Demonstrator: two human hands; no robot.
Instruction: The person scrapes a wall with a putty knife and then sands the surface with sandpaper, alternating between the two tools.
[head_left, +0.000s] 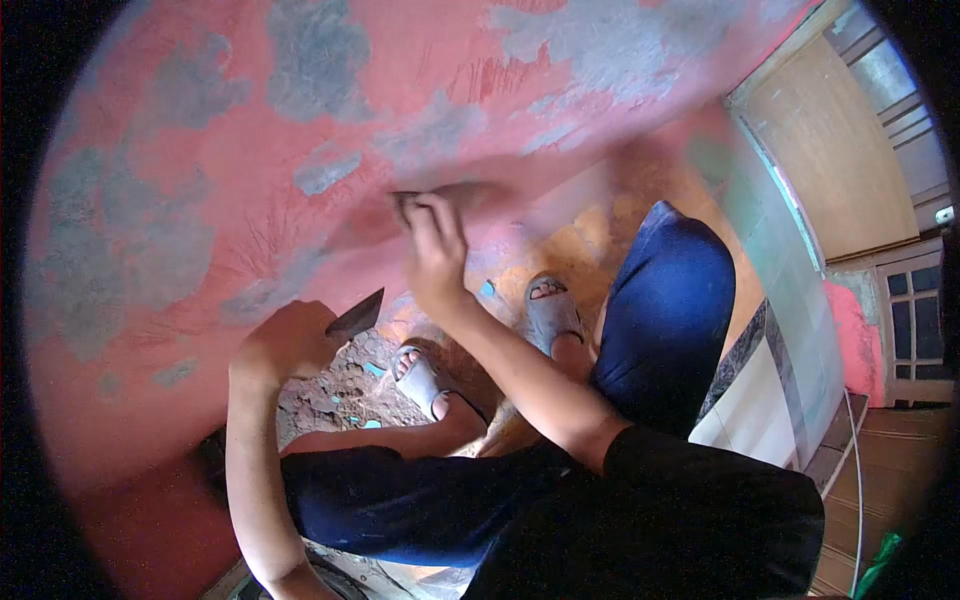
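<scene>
My left hand (283,342) is closed around a putty knife, whose dark flat blade (356,317) sticks out to the right over the rubble at the foot of the wall. Higher up, my right hand (437,255) has its fingers curled over a thin dark tool (450,192) that looks like a flat scraper blade; motion smears it. This tool lies at or very close to the pink wall (250,170), which carries rough grey patches (320,60). A small grey patch (328,174) sits just left of the right hand. Both handles are hidden in the hands.
Broken soil and rubble (318,400) with turquoise chips lie along the wall's base. My feet in grey sandals (425,382) and my bent knee (680,290) frame the work area. To the right stand a tiled ledge (790,300), a wooden panel (830,150) and a pale cable (858,480).
</scene>
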